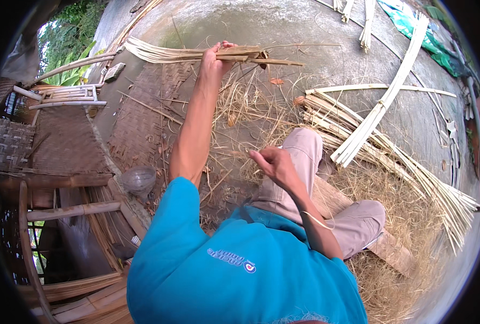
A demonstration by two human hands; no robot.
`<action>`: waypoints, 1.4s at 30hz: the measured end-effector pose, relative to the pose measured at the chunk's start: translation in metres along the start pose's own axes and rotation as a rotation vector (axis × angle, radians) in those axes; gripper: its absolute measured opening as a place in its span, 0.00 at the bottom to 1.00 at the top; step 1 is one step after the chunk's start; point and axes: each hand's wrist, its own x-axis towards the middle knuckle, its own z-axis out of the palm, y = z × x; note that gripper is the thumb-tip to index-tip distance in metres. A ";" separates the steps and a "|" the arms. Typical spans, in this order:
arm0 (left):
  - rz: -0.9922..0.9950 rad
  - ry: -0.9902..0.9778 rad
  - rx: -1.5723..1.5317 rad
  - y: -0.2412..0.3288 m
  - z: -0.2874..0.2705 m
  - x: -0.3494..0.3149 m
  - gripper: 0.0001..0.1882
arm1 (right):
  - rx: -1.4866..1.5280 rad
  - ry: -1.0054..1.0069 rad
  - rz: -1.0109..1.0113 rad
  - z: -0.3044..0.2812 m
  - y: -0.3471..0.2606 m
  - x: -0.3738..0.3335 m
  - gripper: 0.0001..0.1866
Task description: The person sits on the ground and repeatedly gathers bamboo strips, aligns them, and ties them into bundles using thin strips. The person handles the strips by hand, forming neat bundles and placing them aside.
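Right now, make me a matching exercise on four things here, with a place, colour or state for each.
1. left hand
2. tarp
3. trousers
4. woven mat

A. pale beige cloth
B. brown, left of the left forearm
C. gripping a strip bundle
D. at the view's upper right

Pairs: 1-C, 2-D, 3-A, 4-B

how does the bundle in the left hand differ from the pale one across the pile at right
The held bundle is gripped in the left hand; the pale bundle lies slanted across the pile. The held bundle has fine pale strips at its left end and browner pieces at its right; the pale bundle looks evenly light. Both are made of long, thin strips.
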 end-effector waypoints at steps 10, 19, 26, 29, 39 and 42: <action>-0.050 -0.067 -0.087 -0.185 -0.022 -0.113 0.11 | 0.228 0.123 -0.001 0.118 0.097 -0.001 0.25; -0.498 0.022 0.105 -0.341 -0.052 -0.241 0.20 | 0.806 1.142 -0.072 0.010 0.027 0.012 0.26; -0.793 -0.073 0.168 -0.423 -0.057 -0.307 0.31 | 0.862 1.271 -0.169 -0.063 0.001 -0.033 0.23; -0.971 -0.274 0.397 -0.417 -0.067 -0.340 0.34 | 0.774 1.281 -0.122 -0.088 0.011 -0.064 0.17; -0.375 -0.547 0.591 -0.078 -0.138 -0.179 0.20 | 0.447 1.538 -0.008 -0.209 0.000 -0.252 0.17; 0.447 0.299 0.816 -0.021 -0.245 -0.081 0.51 | 0.411 1.594 -0.059 -0.235 -0.032 -0.305 0.14</action>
